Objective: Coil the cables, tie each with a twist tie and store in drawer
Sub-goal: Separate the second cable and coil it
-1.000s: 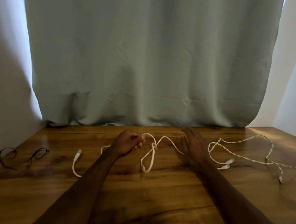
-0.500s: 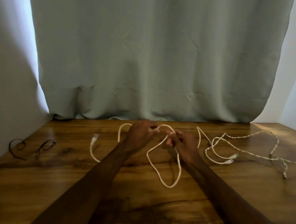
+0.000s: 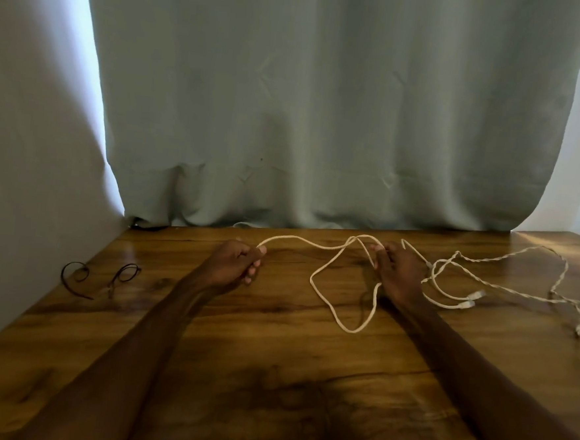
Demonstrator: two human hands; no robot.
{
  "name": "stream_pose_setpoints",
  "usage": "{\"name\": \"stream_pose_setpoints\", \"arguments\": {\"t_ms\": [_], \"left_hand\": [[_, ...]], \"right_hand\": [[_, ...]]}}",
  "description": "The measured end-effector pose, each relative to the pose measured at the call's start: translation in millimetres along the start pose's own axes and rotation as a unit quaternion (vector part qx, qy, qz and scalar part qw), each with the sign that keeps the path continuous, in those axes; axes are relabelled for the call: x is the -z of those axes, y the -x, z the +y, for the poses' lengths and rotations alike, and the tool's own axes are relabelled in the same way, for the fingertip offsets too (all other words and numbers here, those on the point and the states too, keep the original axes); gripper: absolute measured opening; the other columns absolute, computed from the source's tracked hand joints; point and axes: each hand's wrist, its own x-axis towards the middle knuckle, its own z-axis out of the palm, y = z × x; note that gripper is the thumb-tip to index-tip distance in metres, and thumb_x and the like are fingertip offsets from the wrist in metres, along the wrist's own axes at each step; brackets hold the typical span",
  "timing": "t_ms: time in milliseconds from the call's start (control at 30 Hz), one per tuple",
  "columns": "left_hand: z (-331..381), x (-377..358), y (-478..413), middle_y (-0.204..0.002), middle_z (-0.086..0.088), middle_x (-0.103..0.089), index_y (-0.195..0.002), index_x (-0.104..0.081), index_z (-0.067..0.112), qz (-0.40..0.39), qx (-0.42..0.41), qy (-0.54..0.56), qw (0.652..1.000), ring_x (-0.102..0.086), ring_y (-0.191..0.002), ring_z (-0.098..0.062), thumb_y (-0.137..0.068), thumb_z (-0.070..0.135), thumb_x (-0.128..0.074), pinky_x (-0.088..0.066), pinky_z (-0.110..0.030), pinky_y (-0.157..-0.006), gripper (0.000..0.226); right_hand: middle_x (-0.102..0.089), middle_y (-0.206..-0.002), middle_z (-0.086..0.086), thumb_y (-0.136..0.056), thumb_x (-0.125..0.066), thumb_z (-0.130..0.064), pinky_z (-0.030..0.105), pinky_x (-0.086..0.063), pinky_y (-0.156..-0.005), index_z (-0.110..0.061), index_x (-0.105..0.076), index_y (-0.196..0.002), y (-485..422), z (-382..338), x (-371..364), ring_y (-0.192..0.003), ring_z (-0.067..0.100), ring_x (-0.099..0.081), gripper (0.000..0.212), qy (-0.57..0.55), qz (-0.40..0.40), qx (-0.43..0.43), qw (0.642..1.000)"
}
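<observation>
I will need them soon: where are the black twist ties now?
In the head view, the black twist ties lie far left on the table, beside the wall, left of the left hand.

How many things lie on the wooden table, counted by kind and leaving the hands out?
Cables: 2, the smooth white cable, gripped by the left hand and the right hand, and the braided cable further right.
Twist ties: 2, both black, the left twist tie and the right twist tie.
Total: 4
</observation>
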Motion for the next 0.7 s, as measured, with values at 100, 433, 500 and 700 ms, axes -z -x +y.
{"name": "stream_pose_setpoints", "arguments": {"t_ms": [100,433,500,700], "left_hand": [[-4,-12,-3,-0.058,0.001,-0.045,-0.08,-0.058,0.012,0.025,0.007,0.054,0.998,-0.038,-0.048,-0.014,-0.109,0.04,-0.045,-0.03,-0.027,-0.051,0.043],[3,-29,0,-0.057,0.005,-0.058,-0.07,-0.065,0.016,0.079,-0.096,-0.089,0.988,-0.063,-0.064,-0.017,-0.108,0.038,-0.045,-0.021,-0.001,-0.095,0.048],[3,-30,0,-0.05,0.006,-0.048,-0.065,-0.06,0.014,0.039,-0.086,-0.004,0.995,-0.05,-0.049,-0.018,-0.108,0.039,-0.048,-0.037,-0.021,-0.098,0.05],[14,-20,2,-0.048,0.007,-0.029,-0.059,-0.051,0.021,-0.054,0.028,0.234,0.97,-0.022,-0.038,-0.006,-0.101,0.044,-0.056,-0.015,-0.015,-0.043,0.049]], "right_hand": [[-0.07,-0.091,-0.004,-0.107,-0.051,-0.029,0.013,-0.041,-0.066,-0.013,-0.068,-0.113,8,-17,-1,-0.08,-0.002,-0.061,0.024,0.001,-0.046,0.027,0.999],[-0.052,-0.15,0.005,-0.101,-0.063,-0.018,0.027,-0.032,-0.11,-0.017,-0.051,-0.147,-5,-67,-5,-0.139,0.021,-0.047,0.048,0.088,-0.141,0.159,0.973],[-0.048,-0.154,0.008,-0.101,-0.06,-0.013,0.019,-0.023,-0.111,-0.013,-0.047,-0.149,2,-83,-29,-0.144,0.022,-0.041,0.05,0.115,-0.215,0.228,0.943],[-0.07,-0.11,0.009,-0.102,-0.05,-0.018,0.037,-0.05,-0.088,-0.008,-0.065,-0.116,7,-98,-90,-0.099,0.015,-0.062,0.023,0.093,-0.223,0.315,0.918]]}}
